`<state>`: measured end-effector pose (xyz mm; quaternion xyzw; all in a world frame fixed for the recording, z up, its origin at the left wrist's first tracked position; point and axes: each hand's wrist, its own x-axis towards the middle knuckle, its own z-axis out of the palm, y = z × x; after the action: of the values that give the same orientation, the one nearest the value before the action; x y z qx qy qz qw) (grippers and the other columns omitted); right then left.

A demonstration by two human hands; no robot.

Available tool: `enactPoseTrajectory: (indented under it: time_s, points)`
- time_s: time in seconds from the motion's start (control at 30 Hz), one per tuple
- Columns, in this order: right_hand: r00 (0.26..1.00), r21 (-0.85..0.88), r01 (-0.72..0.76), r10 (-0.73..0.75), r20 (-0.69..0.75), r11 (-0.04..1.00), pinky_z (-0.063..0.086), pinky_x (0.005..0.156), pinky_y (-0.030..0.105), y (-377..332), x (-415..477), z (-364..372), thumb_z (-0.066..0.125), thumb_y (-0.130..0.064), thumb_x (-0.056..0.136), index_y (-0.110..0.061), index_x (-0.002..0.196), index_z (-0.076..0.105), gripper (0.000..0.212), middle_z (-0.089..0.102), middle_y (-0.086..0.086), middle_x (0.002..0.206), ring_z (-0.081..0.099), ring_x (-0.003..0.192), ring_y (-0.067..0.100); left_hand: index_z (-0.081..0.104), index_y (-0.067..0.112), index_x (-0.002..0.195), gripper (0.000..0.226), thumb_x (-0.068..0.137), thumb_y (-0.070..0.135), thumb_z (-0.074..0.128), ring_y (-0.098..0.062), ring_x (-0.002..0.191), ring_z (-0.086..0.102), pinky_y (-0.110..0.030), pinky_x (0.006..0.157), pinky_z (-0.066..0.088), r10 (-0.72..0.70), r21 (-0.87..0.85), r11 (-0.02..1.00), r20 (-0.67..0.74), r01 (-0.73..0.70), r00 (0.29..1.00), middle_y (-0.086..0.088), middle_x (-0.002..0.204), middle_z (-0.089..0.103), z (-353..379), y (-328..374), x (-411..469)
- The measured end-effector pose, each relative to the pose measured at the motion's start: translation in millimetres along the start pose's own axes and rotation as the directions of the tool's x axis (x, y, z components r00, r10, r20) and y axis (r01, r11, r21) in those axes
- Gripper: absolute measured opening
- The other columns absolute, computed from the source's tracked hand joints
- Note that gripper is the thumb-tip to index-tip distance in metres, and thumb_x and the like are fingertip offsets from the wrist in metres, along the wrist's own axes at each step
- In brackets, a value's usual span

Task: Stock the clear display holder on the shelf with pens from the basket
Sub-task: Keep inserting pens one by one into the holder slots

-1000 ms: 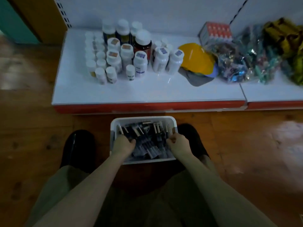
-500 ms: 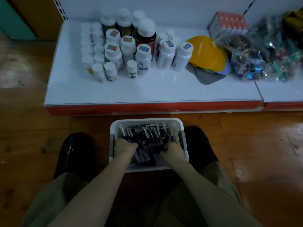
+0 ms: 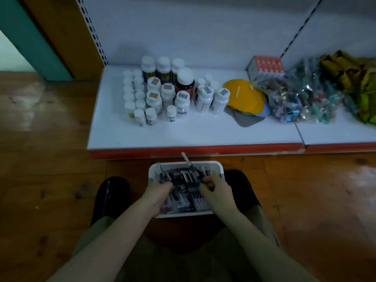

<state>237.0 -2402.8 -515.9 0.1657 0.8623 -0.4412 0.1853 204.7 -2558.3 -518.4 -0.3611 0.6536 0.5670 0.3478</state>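
Note:
A white plastic basket point(image 3: 215, 166) full of dark pens point(image 3: 184, 198) stands on the wooden floor between my two black shoes. Both hands are inside it. My left hand point(image 3: 157, 193) grips a bunch of pens at the left side, their ends sticking up toward the rim. My right hand point(image 3: 215, 193) grips another bunch near the middle, and one pen with a pale tip point(image 3: 186, 158) points up past the far rim. No clear display holder shows on the shelf point(image 3: 191, 135).
The low white shelf with a red front edge carries several white-capped bottles point(image 3: 168, 94), a yellow cap point(image 3: 243, 95), a red and white box point(image 3: 265, 67) and bags of wrapped items point(image 3: 301, 98). A perforated upright point(image 3: 91, 29) rises at the shelf's left.
The view tilted up, showing more of the shelf's back wall. Both hands closed on pens and lifted bunches so the pen ends now stand above the pile.

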Motion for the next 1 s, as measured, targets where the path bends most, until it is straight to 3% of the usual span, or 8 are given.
enactPoseTrajectory:
  time_s: [0.1, 0.23, 0.33, 0.4, 0.6, 0.77, 0.9, 1.0]
  points:
    - [0.995, 0.073, 0.064, -0.057, -0.084, 0.995, 0.041, 0.055, 0.021, -28, -16, -32, 0.053, -0.017, 0.093, -0.019, 0.097, 0.053, 0.005, 0.056, -0.001, 0.076, 0.05, 0.061, 0.012, 0.048, 0.004, 0.088, 0.013, 0.095, 0.015, 0.049, -0.02, 0.057, 0.055, -0.025, 0.046, 0.046, 0.302, 0.073, 0.949, 0.068, -0.306, 0.951, -0.014, 0.07, 0.053, -1, 19, -50]
    - [0.978, 0.144, 0.169, -0.149, -0.144, 0.975, 0.032, 0.047, 0.012, -81, -36, -89, 0.059, -0.007, 0.088, -0.015, 0.08, 0.057, 0.011, 0.051, 0.001, 0.065, 0.045, 0.058, 0.014, 0.043, 0.018, 0.081, 0.015, 0.094, 0.022, 0.051, -0.017, 0.063, 0.051, -0.015, 0.055, 0.038, 0.818, 0.395, 0.527, 0.005, -0.752, 0.576, -0.007, 0.074, 0.048, -3, 76, -120]
    - [0.969, 0.217, 0.245, -0.228, -0.1, 0.945, 0.039, 0.055, 0.02, -137, -55, -138, 0.062, -0.003, 0.085, -0.014, 0.079, 0.059, 0.013, 0.054, 0.004, 0.067, 0.05, 0.062, 0.016, 0.047, 0.013, 0.092, 0.007, 0.094, 0.019, 0.051, -0.01, 0.067, 0.046, -0.013, 0.061, 0.038, 0.934, 0.467, 0.263, 0.098, -0.844, 0.345, 0.001, 0.078, 0.046, -2, 134, -169]
    - [0.958, 0.276, 0.288, -0.278, -0.074, 0.917, 0.045, 0.053, 0.018, -175, -70, -169, 0.063, -0.003, 0.085, -0.016, 0.077, 0.06, 0.015, 0.056, 0.002, 0.066, 0.054, 0.056, 0.009, 0.052, 0.006, 0.099, 0.018, 0.093, 0.023, 0.049, -0.02, 0.08, 0.053, -0.029, 0.074, 0.045, 0.951, 0.509, 0.135, 0.174, -0.85, 0.255, -0.006, 0.088, 0.055, -2, 166, -193]
    - [0.93, 0.63, 0.345, -0.342, -0.133, 0.696, 0.047, 0.054, 0.02, -272, -107, -240, 0.065, -0.009, 0.085, -0.008, 0.072, 0.06, 0.014, 0.055, -0.003, 0.055, 0.054, 0.055, 0.012, 0.039, 0.011, 0.092, 0.018, 0.094, 0.023, 0.053, -0.024, 0.068, 0.054, -0.024, 0.053, 0.035, 0.972, 0.447, 0.082, 0.162, -0.891, 0.171, -0.007, 0.075, 0.055, -10, 234, -280]
    - [0.884, 0.799, 0.407, -0.411, -0.222, 0.443, 0.052, 0.058, 0.02, -338, -125, -253, 0.06, -0.006, 0.086, -0.013, 0.077, 0.058, 0.012, 0.06, -0.001, 0.065, 0.061, 0.059, 0.008, 0.039, 0.022, 0.083, 0.018, 0.092, 0.017, 0.055, -0.007, 0.059, 0.058, -0.029, 0.062, 0.049, 0.994, 0.218, 0.095, 0.036, -0.971, 0.105, 0.003, 0.073, 0.058, -24, 275, -336]
    - [0.813, 0.713, 0.547, -0.484, -0.325, 0.439, 0.052, 0.061, 0.023, -372, -135, -257, 0.061, -0.007, 0.087, -0.009, 0.09, 0.062, 0.004, 0.067, 0.007, 0.077, 0.065, 0.069, 0.016, 0.041, 0.011, 0.084, 0.016, 0.092, 0.013, 0.055, -0.012, 0.061, 0.06, -0.015, 0.052, 0.047, 0.996, 0.137, 0.081, -0.053, -0.987, 0.074, -0.006, 0.076, 0.058, -34, 294, -363]
    - [0.771, 0.647, 0.616, -0.51, -0.38, 0.449, 0.054, 0.062, 0.024, -393, -139, -269, 0.06, -0.008, 0.088, -0.008, 0.094, 0.062, 0.006, 0.069, 0.009, 0.077, 0.065, 0.07, 0.021, 0.044, 0.013, 0.086, 0.014, 0.091, 0.015, 0.057, -0.026, 0.076, 0.066, -0.038, 0.071, 0.055, 0.994, 0.112, 0.087, -0.077, -0.99, 0.078, -0.01, 0.083, 0.061, -41, 309, -373]
